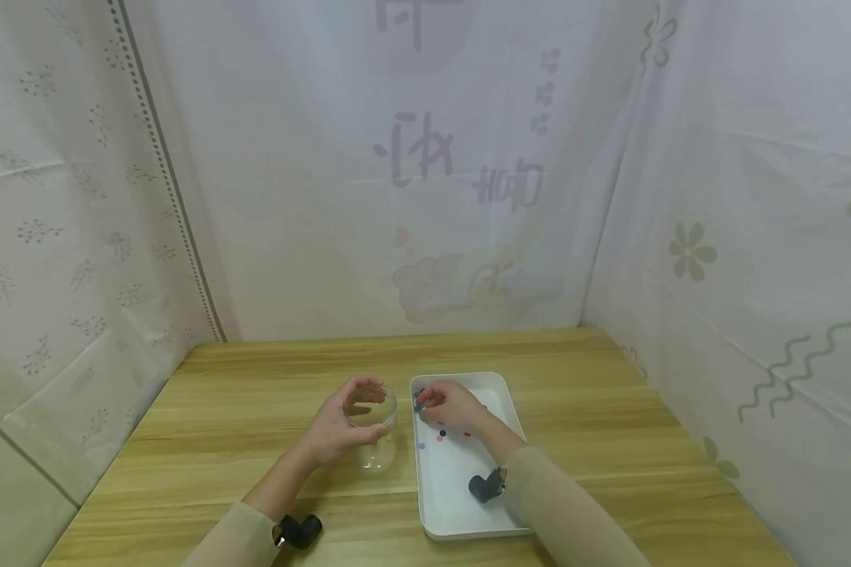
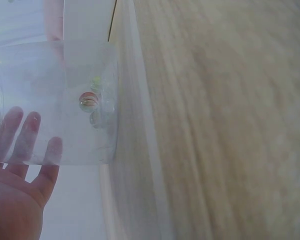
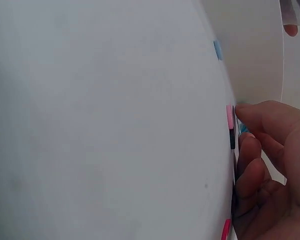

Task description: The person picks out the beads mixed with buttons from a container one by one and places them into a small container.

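My left hand (image 1: 340,425) grips a clear round jar (image 1: 377,453) near its mouth, fingers and thumb around its wall. At the jar's bottom, in the left wrist view, lie several glass marbles, one with a red and white swirl (image 2: 88,102). My right hand (image 1: 454,407) reaches down into a white tray (image 1: 454,504), thumb and fingertips low by its left side wall. A small blue piece (image 3: 244,128) shows between thumb and fingers in the right wrist view; I cannot tell whether they pinch it.
Small flat pieces lie scattered on the tray floor, among them a black one (image 1: 443,433), a red one (image 1: 467,434) and a pale blue one (image 1: 421,446). The tray and jar stand side by side on a wooden table (image 1: 255,394). Patterned curtains (image 1: 312,197) surround the table.
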Demonstrator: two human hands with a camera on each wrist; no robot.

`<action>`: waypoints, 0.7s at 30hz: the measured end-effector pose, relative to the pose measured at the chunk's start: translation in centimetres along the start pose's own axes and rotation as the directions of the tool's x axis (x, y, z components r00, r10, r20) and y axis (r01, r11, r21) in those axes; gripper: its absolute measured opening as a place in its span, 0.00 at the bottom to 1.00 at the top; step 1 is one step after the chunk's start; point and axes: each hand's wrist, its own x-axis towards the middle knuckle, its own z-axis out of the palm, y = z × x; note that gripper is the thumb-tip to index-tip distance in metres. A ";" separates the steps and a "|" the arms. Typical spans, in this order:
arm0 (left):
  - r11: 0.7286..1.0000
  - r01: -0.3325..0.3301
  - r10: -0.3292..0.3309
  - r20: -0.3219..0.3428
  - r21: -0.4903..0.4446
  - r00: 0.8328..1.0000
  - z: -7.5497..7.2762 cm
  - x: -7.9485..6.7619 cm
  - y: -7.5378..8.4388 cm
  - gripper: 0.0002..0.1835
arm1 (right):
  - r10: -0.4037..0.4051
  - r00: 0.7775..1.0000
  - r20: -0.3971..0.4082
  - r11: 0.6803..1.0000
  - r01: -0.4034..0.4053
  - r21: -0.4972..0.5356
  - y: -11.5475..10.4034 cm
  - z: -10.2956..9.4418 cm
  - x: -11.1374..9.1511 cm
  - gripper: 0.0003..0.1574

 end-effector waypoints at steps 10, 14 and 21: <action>1.000 0.000 0.000 0.004 -0.009 1.000 0.0 -0.1 -0.1 0.39 | 0.024 1.000 0.001 0.997 -0.023 -0.074 -0.3 0.2 -0.2 0.11; 1.000 -0.001 0.001 0.010 -0.015 1.000 -0.1 -0.1 0.0 0.39 | 0.017 1.000 0.007 0.996 -0.016 -0.086 -0.5 0.1 -0.3 0.11; 1.000 -0.007 0.007 0.009 -0.013 1.000 -0.1 -0.1 0.0 0.38 | 0.029 0.999 0.020 0.995 -0.027 -0.093 -1.0 -0.2 -0.3 0.11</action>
